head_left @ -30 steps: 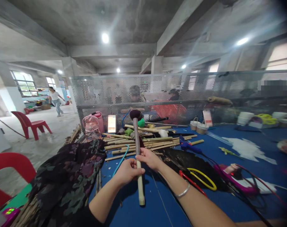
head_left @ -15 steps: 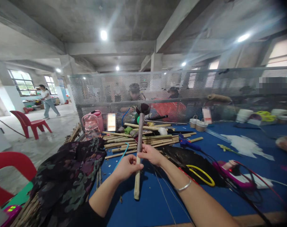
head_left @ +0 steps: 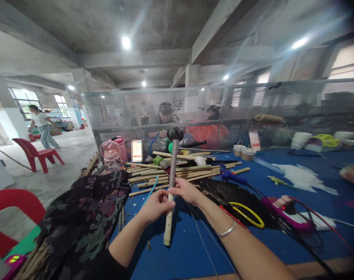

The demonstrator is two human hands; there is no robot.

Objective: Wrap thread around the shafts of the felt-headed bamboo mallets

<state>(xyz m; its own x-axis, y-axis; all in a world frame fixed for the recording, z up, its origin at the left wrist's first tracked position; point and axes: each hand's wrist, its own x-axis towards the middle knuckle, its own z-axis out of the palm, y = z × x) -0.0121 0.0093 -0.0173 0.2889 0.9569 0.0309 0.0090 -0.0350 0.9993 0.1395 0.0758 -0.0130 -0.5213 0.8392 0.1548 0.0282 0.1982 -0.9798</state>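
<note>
Two bare hands grip a bamboo stick [head_left: 168, 228] over a blue tabletop [head_left: 147, 262], the left hand [head_left: 154, 206] pinching its pale bare stretch between thumb and fingers, the right hand [head_left: 186, 191] closed on it just above, where a brownish wrapping [head_left: 173, 165] begins. A silver bracelet [head_left: 227, 229] circles the right wrist. The stick slants away from the wearer, its bare end nearest and a dark, rounded head [head_left: 175, 133] at the far end. Beyond the stick lies a loose pile of bamboo canes [head_left: 200, 174], and near its head shows a green ball [head_left: 170, 147]. To the right of the stick sit yellow-handled scissors [head_left: 262, 222] on black material, a blue glue gun [head_left: 232, 176] and, farther off, a magenta power strip [head_left: 269, 206]. To its left spreads a dark floral cloth [head_left: 89, 217], with a pink bag [head_left: 112, 156] and a lit phone [head_left: 136, 151] beyond. Behind the stick stands a perforated metal screen [head_left: 118, 111]; well to its left, a person in a white top [head_left: 41, 118] walks past a red plastic chair [head_left: 38, 153]
</note>
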